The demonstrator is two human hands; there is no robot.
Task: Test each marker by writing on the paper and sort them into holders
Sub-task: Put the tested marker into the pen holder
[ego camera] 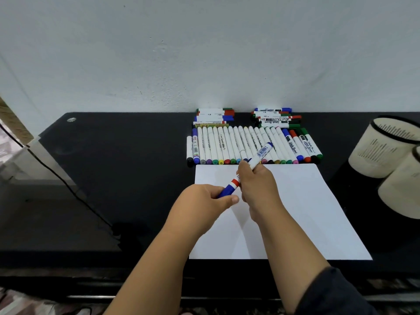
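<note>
Over the white paper (295,212) both my hands hold one blue whiteboard marker (261,153), which slants up to the right. My left hand (204,201) grips its blue cap end (227,189) between thumb and fingers. My right hand (256,185) grips the white barrel just above the red band. A row of several white markers (227,144) with coloured ends lies side by side behind the paper. Two small stacks of markers (214,115) (276,117) lie against the wall. The paper looks blank.
Two cream holders with dark rims stand at the right, one (381,146) further back, one (402,192) nearer and cut off by the frame edge. The black desk (125,167) ends at the left, where a cable (68,187) runs down. A white wall rises behind.
</note>
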